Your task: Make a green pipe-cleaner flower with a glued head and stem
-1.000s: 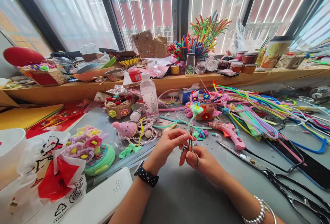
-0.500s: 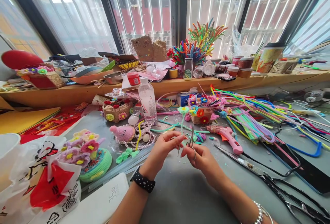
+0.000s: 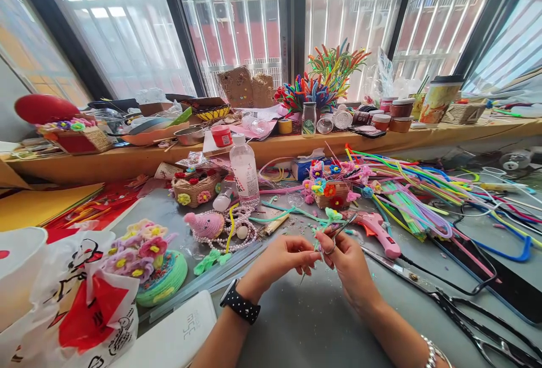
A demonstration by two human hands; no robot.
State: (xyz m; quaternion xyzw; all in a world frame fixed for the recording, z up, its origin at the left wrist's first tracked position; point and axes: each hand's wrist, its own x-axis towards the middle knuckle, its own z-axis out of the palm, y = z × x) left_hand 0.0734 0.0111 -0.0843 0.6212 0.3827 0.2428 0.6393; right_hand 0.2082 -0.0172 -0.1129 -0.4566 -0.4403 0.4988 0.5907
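Note:
My left hand (image 3: 279, 259) is closed, fingertips pinching a thin pale green pipe-cleaner stem (image 3: 302, 279) whose lower end pokes out below the fingers. Small metal scissors (image 3: 348, 223) are in my right hand (image 3: 353, 263), its fingers curled around the handles and the blades pointing up and right. Both hands meet over the grey table (image 3: 309, 328), fingertips touching or nearly so. Just above the right fingers shows a light green flower (image 3: 333, 214); whether it joins the stem is hidden. Tiny green bits lie on the tabletop beneath the hands.
Right of my hands lie a pink glue gun (image 3: 375, 231), large black-handled scissors (image 3: 423, 283) and many pipe cleaners (image 3: 423, 187). On the left stand a crocheted flower pot (image 3: 163, 277), a plastic bag (image 3: 93, 306) and a white box (image 3: 182, 328). A clear bottle (image 3: 244, 170) stands behind.
The small scissors have swung from upright to leaning right. The light green flower that stood above my hands now shows lower and farther right. Both hands have shifted slightly right.

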